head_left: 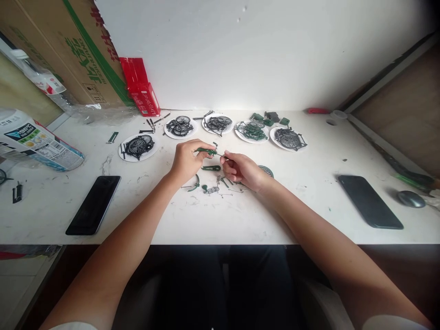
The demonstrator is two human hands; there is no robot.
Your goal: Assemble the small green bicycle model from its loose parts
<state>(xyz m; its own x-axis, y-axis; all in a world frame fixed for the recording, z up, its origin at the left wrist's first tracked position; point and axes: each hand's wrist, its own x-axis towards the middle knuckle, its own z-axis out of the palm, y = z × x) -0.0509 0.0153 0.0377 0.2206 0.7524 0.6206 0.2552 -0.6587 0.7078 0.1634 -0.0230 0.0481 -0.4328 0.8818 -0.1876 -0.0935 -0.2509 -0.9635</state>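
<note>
My left hand [188,158] pinches a green model bicycle part [207,151] above the white table [213,224]. My right hand [242,168] is closed on a thin metal rod [220,156], whose tip meets the green part; whether it is a tool or a bicycle piece I cannot tell. Below my hands lie a green elongated piece [211,168], a curved green mudguard-like piece [195,184], a small green saddle-like piece [205,188] and several small metal bits [213,189]. A spoked wheel [266,172] is partly hidden behind my right hand.
Paper plates with model bicycle parts, such as the left plate [124,156], stand in a row behind my hands. Two phones [93,206] [370,201] flank my arms. A red box [140,89], a large bottle [41,142], a cardboard box [65,50] and a mouse [410,199] stand farther out.
</note>
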